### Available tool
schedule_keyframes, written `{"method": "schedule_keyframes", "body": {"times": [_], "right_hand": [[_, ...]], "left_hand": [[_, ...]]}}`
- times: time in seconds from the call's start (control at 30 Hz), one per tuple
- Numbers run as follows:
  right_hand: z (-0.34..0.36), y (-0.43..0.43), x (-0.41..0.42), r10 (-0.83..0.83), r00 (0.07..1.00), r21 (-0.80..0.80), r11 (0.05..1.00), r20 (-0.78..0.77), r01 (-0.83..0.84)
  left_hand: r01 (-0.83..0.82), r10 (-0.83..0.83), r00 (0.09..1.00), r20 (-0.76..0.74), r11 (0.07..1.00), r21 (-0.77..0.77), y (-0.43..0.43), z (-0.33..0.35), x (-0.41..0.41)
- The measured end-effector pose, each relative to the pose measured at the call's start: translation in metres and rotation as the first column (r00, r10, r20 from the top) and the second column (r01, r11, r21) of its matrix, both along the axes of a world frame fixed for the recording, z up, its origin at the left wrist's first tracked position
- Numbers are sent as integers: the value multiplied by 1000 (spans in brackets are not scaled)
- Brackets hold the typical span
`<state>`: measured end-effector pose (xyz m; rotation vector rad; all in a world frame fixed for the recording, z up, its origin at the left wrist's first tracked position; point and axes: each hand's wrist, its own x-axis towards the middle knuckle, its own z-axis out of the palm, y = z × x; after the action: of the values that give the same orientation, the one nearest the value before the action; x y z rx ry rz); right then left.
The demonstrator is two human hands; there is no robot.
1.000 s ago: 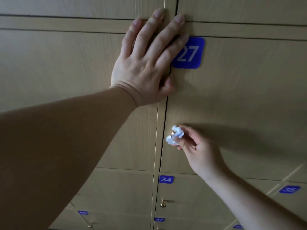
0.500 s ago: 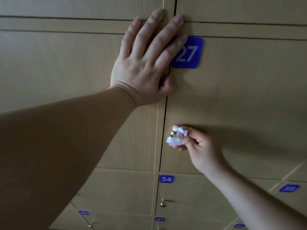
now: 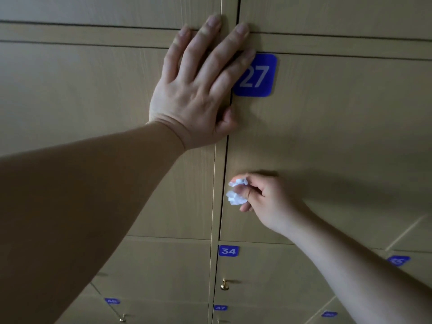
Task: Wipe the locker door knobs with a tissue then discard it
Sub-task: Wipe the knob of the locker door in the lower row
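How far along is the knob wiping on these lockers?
Finished knobs: cannot tell. In hand: the right hand pinches the tissue at locker 27's door, its knob hidden, while the left hand presses flat above. Left, likely: locker 34's knob, then discarding the tissue.

Blue plate 27 [image 3: 255, 75], plate 34 [image 3: 228, 250]

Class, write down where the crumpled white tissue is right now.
In the head view the tissue sits just right of centre, pinched by the right hand at the left edge of the door, below the 27 plate and above the 34 plate.
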<state>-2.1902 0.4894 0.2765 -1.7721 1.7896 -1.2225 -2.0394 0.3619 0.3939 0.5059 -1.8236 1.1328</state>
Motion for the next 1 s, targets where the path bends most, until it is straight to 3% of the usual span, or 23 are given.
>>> {"method": "schedule_keyframes", "body": {"times": [0.13,0.27,0.37,0.47,0.63,0.77,1.0], "right_hand": [[-14,1,6,-13,938,-46,998,347,31],[-20,4,7,-6,897,-66,997,442,40],[-16,10,2,-16,953,-125,991,303,56],[-9,11,-6,-29,999,-228,973,19,33],[2,12,-9,-13,958,-241,969,-286,-59],[11,10,-10,4,902,-225,968,-431,-112],[22,13,-16,78,889,-38,994,-451,-107]], "left_hand": [[3,-3,1000,5,1000,-2,-1,-1,0],[3,-3,1000,7,1000,-1,-2,-1,0],[-4,4,1000,5,1000,-9,-2,-1,1],[7,-7,1000,8,1000,-7,0,0,0],[-4,4,1000,7,1000,5,0,-1,0],[-7,7,1000,4,1000,3,1,-1,0],[-3,3,1000,3,1000,-8,0,-1,0]]}}
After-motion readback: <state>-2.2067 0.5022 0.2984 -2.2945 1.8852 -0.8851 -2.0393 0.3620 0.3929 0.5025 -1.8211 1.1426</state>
